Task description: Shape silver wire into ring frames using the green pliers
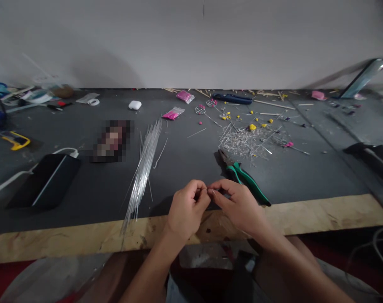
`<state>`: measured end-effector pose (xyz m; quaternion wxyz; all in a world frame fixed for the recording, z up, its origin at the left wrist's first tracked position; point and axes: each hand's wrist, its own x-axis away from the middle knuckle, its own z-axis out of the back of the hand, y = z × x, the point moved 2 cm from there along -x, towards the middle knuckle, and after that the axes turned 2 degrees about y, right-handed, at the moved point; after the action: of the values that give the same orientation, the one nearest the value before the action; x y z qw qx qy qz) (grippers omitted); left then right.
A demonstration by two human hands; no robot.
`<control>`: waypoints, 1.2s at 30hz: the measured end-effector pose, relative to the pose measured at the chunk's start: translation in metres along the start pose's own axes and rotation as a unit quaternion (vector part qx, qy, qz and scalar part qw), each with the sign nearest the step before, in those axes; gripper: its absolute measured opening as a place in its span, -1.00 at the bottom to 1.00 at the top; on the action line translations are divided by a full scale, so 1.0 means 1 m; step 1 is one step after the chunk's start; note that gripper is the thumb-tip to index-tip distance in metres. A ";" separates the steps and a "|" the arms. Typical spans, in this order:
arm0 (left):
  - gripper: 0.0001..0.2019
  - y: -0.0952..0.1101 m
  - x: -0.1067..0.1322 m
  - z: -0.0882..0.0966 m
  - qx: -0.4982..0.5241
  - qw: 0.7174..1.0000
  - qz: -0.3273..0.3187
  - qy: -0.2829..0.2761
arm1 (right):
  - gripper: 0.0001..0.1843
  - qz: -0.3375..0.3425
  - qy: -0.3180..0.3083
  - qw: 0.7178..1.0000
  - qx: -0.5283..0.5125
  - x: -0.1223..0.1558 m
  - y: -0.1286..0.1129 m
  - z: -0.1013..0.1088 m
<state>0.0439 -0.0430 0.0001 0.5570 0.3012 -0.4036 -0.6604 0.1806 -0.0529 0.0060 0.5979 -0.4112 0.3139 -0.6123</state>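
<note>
My left hand [188, 206] and my right hand [237, 202] meet fingertip to fingertip above the wooden front edge of the table. Both are closed in a pinch; whatever lies between the fingers is too small or hidden to make out. Just beyond my right hand lies a pair of green-handled pliers [248, 181], jaws pointing away from me. Left of my left hand is a long bundle of thin metal wires [147, 155]. A single twisted wire [161, 153] rests beside the bundle. Farther back is a loose heap of short wire pieces [240, 139].
Yellow bits [252, 127], pink packets [174, 112], wire shapes with round heads [200, 110] and a dark blue cutter [231, 98] lie at the back. To the left are a white earbud case [135, 104], a black box-like device [57, 181] with a cable, and a yellow knife [16, 140].
</note>
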 end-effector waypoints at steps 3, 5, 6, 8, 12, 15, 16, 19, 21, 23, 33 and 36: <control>-0.87 -0.001 0.001 0.000 -0.001 1.000 0.001 -0.011 | -0.82 0.003 -0.014 1.000 0.013 0.001 0.002 0.001; -0.87 -0.001 0.001 0.000 0.009 1.000 0.003 -0.011 | -0.82 -0.002 -0.017 1.000 0.007 0.001 0.003 0.002; -0.88 -0.001 0.001 0.000 0.016 1.000 0.006 -0.009 | -0.82 -0.008 -0.019 1.000 -0.001 0.001 0.004 0.003; -0.88 -0.001 0.001 -0.001 0.038 0.999 0.015 -0.001 | -0.82 -0.025 -0.023 0.999 -0.031 0.000 0.005 0.003; -0.89 -0.001 0.000 -0.001 0.113 0.993 0.040 0.010 | -0.86 -0.055 -0.035 0.989 -0.130 -0.003 0.005 0.002; -0.89 0.000 -0.001 0.001 0.167 0.984 0.054 0.006 | -0.86 -0.075 -0.052 0.976 -0.196 -0.004 0.006 0.003; -0.88 0.000 -0.001 0.001 0.179 0.982 0.056 0.002 | -0.85 -0.079 -0.057 0.972 -0.213 -0.004 0.006 0.003; -0.88 0.001 -0.001 0.004 0.183 0.982 0.044 -0.011 | -0.83 -0.086 -0.069 0.957 -0.267 -0.004 0.007 0.003; -0.88 0.002 0.000 0.005 0.157 0.987 0.020 -0.017 | -0.83 -0.090 -0.078 0.946 -0.300 -0.003 0.008 0.002; -0.88 0.002 0.001 0.007 0.111 0.994 -0.011 -0.018 | -0.82 -0.090 -0.094 0.938 -0.322 -0.003 0.008 0.002; -0.89 -0.002 0.000 0.007 0.047 0.999 -0.021 -0.009 | -0.71 -0.051 -0.159 0.919 -0.357 -0.003 0.011 0.004; -0.88 -0.003 0.000 0.006 0.056 0.998 0.008 -0.018 | -0.68 -0.020 -0.155 0.935 -0.318 -0.003 0.011 0.003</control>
<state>0.0371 -0.0412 0.0001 0.5369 0.3166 -0.4524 -0.6378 0.1886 -0.0510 -0.0023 0.4650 -0.6759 0.3868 -0.4212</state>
